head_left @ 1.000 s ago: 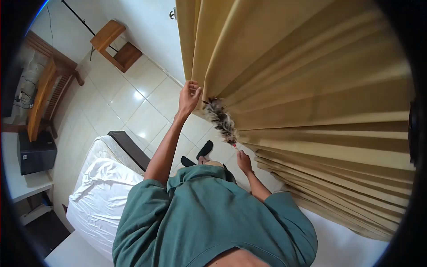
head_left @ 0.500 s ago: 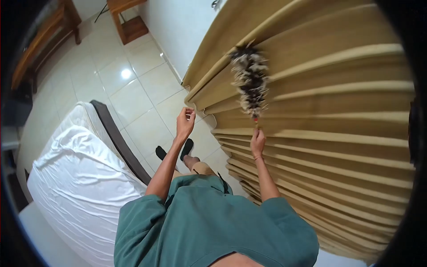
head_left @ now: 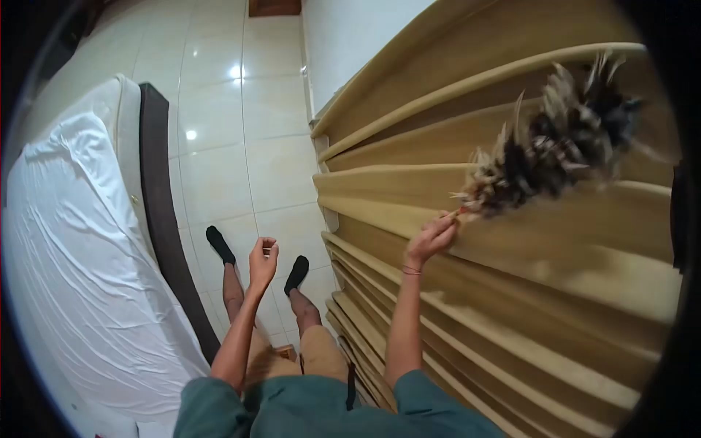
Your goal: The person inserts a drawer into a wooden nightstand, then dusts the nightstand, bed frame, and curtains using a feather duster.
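Observation:
My right hand (head_left: 432, 239) is closed round the thin handle of a feather duster (head_left: 551, 146). Its dark and cream feathers point up and to the right, in front of a long tan curtain (head_left: 409, 157). Whether the feathers press into the cloth I cannot tell. My left hand (head_left: 263, 261) hangs above the floor in front of my body, fingers loosely curled with a gap at the thumb and nothing held.
On the left stands a bed with a rumpled white sheet (head_left: 80, 241) and a dark side edge (head_left: 157, 160). Glossy tiles (head_left: 215, 175) run between bed and curtain, where my feet stand in black socks. A white wall (head_left: 343, 51) and a wooden piece (head_left: 274, 7) are farther off.
The feather duster has swung from upright to slanting right, and appears larger. My view has shifted, so the bed and floor sit differently. My left hand stays loosely curled, lower in view.

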Tool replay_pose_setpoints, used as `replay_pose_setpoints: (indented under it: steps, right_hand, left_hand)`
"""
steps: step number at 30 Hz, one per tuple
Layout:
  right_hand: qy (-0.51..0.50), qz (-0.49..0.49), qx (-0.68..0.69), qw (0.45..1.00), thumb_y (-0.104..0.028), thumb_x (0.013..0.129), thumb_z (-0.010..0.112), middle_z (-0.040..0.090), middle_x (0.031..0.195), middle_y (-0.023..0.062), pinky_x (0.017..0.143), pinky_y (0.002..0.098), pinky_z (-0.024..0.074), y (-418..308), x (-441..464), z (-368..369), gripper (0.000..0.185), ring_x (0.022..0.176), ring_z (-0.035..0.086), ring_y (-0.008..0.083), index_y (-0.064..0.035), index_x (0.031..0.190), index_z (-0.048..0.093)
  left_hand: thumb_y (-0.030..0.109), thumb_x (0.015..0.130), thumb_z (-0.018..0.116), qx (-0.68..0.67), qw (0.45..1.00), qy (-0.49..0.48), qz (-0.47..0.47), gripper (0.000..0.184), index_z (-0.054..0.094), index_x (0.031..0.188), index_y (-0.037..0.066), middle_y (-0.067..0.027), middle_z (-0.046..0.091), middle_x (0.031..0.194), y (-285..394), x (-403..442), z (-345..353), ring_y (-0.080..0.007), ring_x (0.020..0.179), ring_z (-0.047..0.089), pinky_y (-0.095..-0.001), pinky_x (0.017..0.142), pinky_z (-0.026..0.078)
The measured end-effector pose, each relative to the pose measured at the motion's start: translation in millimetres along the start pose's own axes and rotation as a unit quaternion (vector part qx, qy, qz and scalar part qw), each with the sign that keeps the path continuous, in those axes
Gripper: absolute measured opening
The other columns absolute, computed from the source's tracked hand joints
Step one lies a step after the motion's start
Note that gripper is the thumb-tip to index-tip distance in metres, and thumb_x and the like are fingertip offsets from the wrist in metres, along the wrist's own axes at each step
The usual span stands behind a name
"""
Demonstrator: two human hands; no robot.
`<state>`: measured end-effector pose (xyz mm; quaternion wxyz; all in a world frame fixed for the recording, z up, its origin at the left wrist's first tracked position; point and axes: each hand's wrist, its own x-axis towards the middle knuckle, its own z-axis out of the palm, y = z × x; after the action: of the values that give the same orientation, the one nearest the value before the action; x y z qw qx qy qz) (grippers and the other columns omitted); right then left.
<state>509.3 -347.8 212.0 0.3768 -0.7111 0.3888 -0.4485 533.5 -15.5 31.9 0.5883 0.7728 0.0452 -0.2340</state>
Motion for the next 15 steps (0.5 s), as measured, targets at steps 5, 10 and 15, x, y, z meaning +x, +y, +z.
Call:
replay_pose_setpoints:
  steps: [5, 10, 15]
  right_hand:
    - [-0.082, 0.033, -0.189, 0.978, -0.020, 0.105, 0.034, 0.059, 0.102, 0.0223, 0.090, 0.0460, 0.0414, 259.2, -138.0, 19.1, 0.033, 0.103, 0.056, 0.0372, 0.0053, 0.106, 0.054]
    - [-0.439, 0.317, -0.424, 0.726, -0.032, 0.100, 0.041, 0.063, 0.107, 0.0289, 0.082, 0.0517, 0.0481, 445.6, -334.7, -55.9, 0.037, 0.093, 0.063, 0.0446, 0.0006, 0.108, 0.058]
    - [-0.389, 0.412, -0.382, 0.730, -0.032, 0.098, 0.045, 0.064, 0.103, 0.0276, 0.079, 0.0528, 0.0490, 390.4, -365.0, -46.2, 0.035, 0.087, 0.063, 0.0476, 0.0002, 0.101, 0.060]
  left_hand:
    - [0.010, 0.091, 0.062, 0.001, 0.998, 0.027, -0.061, 0.014, 0.061, 0.100, -0.001, -0.0108, 0.066, 0.084, -102.0, -63.0, 64.1, -0.0177, 0.075, 0.061, -0.0305, 0.071, 0.049]
    - [0.013, 0.092, 0.061, 0.006, 0.983, -0.081, -0.166, 0.018, 0.060, 0.105, 0.000, -0.0116, 0.067, 0.092, -180.9, -158.0, 76.4, -0.0208, 0.081, 0.063, -0.0326, 0.073, 0.050]
    - [0.013, 0.091, 0.061, 0.049, 0.965, -0.105, -0.236, 0.018, 0.060, 0.105, 0.001, -0.0115, 0.067, 0.091, -232.9, -209.3, 62.7, -0.0206, 0.080, 0.064, -0.0333, 0.072, 0.051]
